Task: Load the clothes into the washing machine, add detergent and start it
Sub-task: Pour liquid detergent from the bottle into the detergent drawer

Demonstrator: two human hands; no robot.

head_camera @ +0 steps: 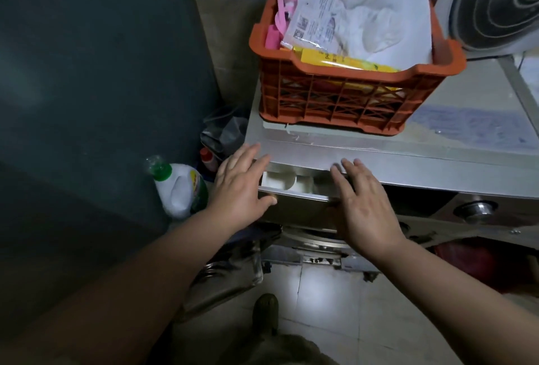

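Note:
A silver front-loading washing machine [408, 166] fills the right of the head view. Its detergent drawer [291, 184] sticks out a little at the top left, showing white compartments. My left hand [242, 184] lies flat on the drawer's left end, fingers spread, thumb on the drawer front. At the drawer's right end my right hand [361, 201] rests flat in the same way, fingers apart. A white detergent bottle [178, 189] with a green cap stands on the floor to the left of the machine. The control knob [477, 210] is at the right.
An orange plastic crate [344, 96] with papers, a yellow pack and pink items sits on the machine's top. A fan [501, 0] stands at the back right. A dark wall panel is on the left. Dark bags lie behind the bottle. A red item [466, 262] is low right.

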